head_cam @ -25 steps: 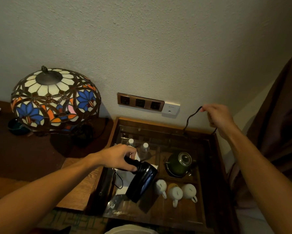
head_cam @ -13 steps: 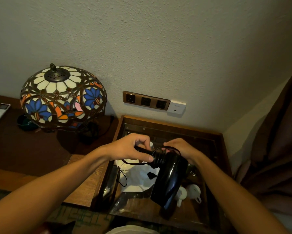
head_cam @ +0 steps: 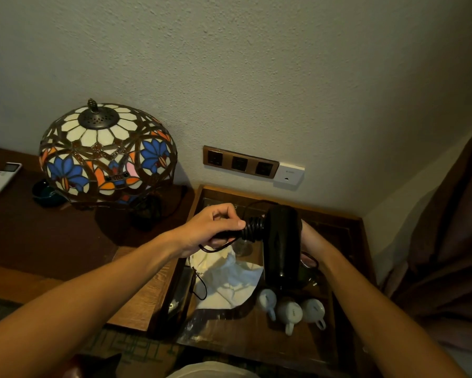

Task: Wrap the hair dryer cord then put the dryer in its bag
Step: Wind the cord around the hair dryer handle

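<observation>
Textured wall [head_cam: 256,64], stained-glass lamp [head_cam: 106,151] on desk [head_cam: 38,241], brown curtain [head_cam: 452,241] right.

You've got one head view only: looks forward and down, close over the surface [head_cam: 136,290], facing the wall [head_cam: 256,77].

Left hand [head_cam: 210,227] fingers curled gripping; right hand [head_cam: 309,238] mostly hidden.

You see a hair dryer [head_cam: 282,246] of shiny black plastic, its cord [head_cam: 252,229] like smooth rubber. The bag [head_cam: 226,282] under it looks like soft white cloth, all crumpled. The tray [head_cam: 256,336] is dark wood. The cups [head_cam: 289,312] are glossy white. The lamp [head_cam: 106,151] has coloured glass, and the wall [head_cam: 256,77] is rough.
</observation>
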